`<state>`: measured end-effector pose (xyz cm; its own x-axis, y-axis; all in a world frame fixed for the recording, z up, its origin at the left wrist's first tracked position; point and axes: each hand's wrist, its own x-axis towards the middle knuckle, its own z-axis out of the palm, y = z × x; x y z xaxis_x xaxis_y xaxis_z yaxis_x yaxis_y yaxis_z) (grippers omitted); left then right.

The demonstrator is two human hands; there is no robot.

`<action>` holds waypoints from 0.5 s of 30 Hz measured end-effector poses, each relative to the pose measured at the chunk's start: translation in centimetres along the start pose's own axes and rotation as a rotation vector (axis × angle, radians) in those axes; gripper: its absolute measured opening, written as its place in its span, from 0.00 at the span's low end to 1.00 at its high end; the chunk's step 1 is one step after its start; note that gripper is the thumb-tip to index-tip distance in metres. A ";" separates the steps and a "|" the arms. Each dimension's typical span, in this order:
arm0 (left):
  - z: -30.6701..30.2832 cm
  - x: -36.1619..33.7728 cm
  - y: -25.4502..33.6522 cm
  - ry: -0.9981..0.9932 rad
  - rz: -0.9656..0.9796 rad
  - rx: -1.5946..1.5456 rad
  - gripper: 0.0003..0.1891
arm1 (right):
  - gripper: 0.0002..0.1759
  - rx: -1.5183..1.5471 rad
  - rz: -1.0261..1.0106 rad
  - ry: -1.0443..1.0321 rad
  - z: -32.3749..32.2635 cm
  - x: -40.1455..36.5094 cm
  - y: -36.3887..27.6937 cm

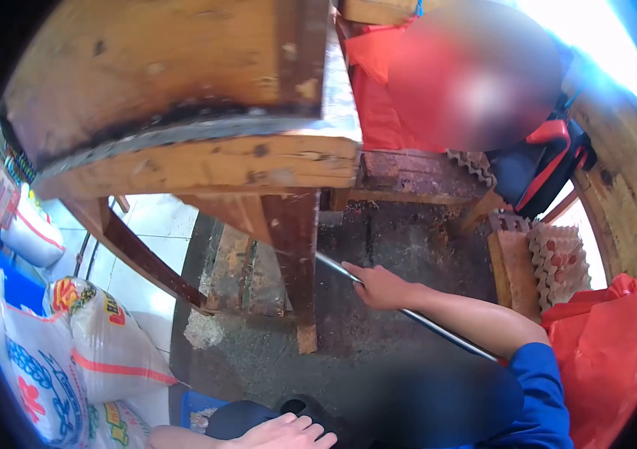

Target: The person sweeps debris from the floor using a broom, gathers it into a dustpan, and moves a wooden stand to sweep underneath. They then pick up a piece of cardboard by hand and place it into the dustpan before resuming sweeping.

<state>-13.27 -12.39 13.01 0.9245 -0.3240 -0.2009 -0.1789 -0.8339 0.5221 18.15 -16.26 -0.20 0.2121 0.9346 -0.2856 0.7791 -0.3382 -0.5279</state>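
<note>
My right hand (382, 287) is wrapped round a long silvery metal pole (438, 327). The pole slants from behind the wooden table leg (294, 254) down to the right under my forearm; both its ends are hidden. At the bottom of the view my left hand (288, 432) lies on dark cloth, apparently over my leg, with its fingers loosely spread and nothing in them. Beneath the pole is the dark, worn floor (378, 337).
A wooden table (206, 165) fills the upper left. Printed sacks (120, 340) stand at left near a blue tray (202, 404). Stacked egg trays (558, 262) and a red plastic bag (610, 344) are at right. A wooden bench (416, 176) stands behind.
</note>
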 end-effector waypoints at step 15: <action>2.2 -1.3 0.3 0.147 0.084 0.006 0.11 | 0.33 -0.117 -0.129 0.039 2.1 -1.2 2.5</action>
<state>-15.22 -13.24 11.62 0.9454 -0.3241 -0.0337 -0.2588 -0.8096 0.5268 18.59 -18.45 -2.85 0.1275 0.9737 -0.1889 0.8642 -0.2025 -0.4605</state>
